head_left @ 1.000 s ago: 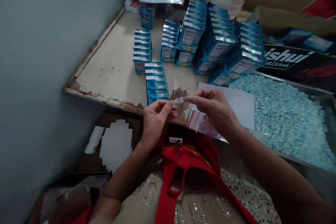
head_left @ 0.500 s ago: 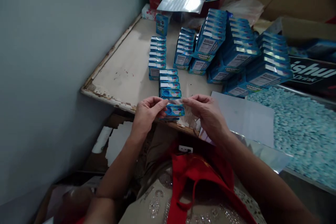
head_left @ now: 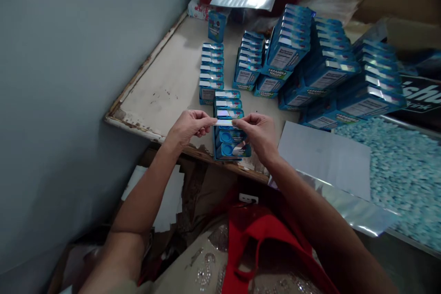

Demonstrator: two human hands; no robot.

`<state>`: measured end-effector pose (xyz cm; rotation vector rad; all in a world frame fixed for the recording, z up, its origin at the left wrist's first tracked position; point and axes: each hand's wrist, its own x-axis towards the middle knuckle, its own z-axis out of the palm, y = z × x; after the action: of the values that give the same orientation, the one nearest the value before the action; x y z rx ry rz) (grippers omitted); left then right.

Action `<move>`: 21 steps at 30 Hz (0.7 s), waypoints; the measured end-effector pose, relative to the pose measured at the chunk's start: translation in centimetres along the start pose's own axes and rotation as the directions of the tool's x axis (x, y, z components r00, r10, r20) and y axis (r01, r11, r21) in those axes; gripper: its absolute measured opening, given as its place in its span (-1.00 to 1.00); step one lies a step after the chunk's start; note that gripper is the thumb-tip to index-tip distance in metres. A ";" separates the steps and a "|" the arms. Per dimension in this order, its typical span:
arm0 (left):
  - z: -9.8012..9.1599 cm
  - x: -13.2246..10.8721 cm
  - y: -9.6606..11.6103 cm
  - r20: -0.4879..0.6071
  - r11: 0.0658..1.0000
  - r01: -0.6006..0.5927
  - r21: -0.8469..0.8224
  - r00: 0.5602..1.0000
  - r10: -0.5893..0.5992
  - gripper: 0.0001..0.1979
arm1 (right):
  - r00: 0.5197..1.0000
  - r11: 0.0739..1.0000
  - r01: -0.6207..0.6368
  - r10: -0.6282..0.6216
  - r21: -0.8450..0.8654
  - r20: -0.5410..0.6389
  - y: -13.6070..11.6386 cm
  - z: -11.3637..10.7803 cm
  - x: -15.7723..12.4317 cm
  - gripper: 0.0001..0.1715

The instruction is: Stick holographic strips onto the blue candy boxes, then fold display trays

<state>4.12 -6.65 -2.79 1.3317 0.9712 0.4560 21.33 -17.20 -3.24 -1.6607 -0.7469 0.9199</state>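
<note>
My left hand [head_left: 190, 129] and my right hand [head_left: 259, 137] pinch the two ends of a short shiny clear strip [head_left: 224, 122], holding it level. It lies over one of the small blue candy boxes [head_left: 231, 138], which stand in a row running away from the table's front edge. Whether the strip touches the box cannot be made out. Farther boxes in this row bear pale strips on top; the nearest ones show bare blue tops with a round mark. My right fingers partly cover the nearer boxes.
Another row of blue boxes [head_left: 211, 76] stands behind, with one upright box [head_left: 216, 26] beyond it. Stacked boxes [head_left: 289, 50] rise at the right. Silvery sheets [head_left: 325, 158] lie at the right front, beside many pale blue pieces [head_left: 406, 170]. A wall [head_left: 69, 101] borders the left.
Both hands have moved the strip away from me, onto a box farther back in the near row. The camera view has shifted slightly.
</note>
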 end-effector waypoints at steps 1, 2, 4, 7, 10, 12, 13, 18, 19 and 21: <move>0.0 -0.1 -0.1 -0.003 1.000 -0.002 -0.009 1.000 0.002 -0.68 | 1.000 1.000 -0.001 0.001 -0.002 0.004 0.1 0.0 0.1 -0.64; 0.0 -0.1 -0.2 -0.003 1.000 -0.004 -0.016 1.000 0.004 -0.67 | 1.000 1.000 -0.001 0.001 -0.006 0.009 0.1 0.0 0.1 -0.64; 0.0 -0.2 -0.3 -0.001 1.000 -0.008 -0.029 1.000 0.008 -0.67 | 1.000 1.000 -0.002 0.002 -0.007 0.021 0.0 -0.1 0.1 -0.64; -0.1 -0.2 -0.3 0.010 0.999 -0.006 -0.035 1.000 0.006 -0.66 | 0.999 1.000 -0.011 0.011 0.006 0.034 -0.2 0.0 0.1 -0.64; -0.1 -0.1 -0.3 0.005 0.999 0.004 -0.038 1.000 -0.004 -0.64 | 0.999 1.000 -0.018 0.018 -0.015 0.047 -0.1 -0.1 0.3 -0.65; -0.1 0.0 -0.6 0.007 0.999 0.017 -0.038 1.000 -0.016 -0.62 | 0.999 0.997 -0.004 0.007 -0.078 0.045 0.3 -0.1 0.7 -0.66; -0.1 0.2 -0.9 0.016 0.999 0.027 -0.042 1.000 -0.026 -0.61 | 0.999 0.993 0.008 -0.003 -0.121 0.038 0.5 -0.2 1.0 -0.68; 0.4 1.1 -4.0 0.016 0.983 0.144 -0.110 0.990 -0.143 -0.48 | 0.997 0.976 0.071 -0.076 -0.206 -0.015 1.1 -0.6 1.9 -0.67; 0.6 1.1 -4.7 -0.010 0.979 0.172 -0.107 0.985 -0.174 -0.46 | 0.997 0.983 0.070 -0.074 -0.170 -0.016 0.9 -0.8 1.7 -0.65; 1.1 0.5 -5.7 -0.138 0.983 0.168 -0.073 0.975 -0.177 -0.46 | 0.998 0.996 0.059 -0.061 -0.065 -0.029 0.3 -1.1 1.2 -0.61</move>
<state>3.96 -8.23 -8.41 1.1600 1.1729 0.4496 22.92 -16.78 -3.58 -1.6959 -0.8087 0.8339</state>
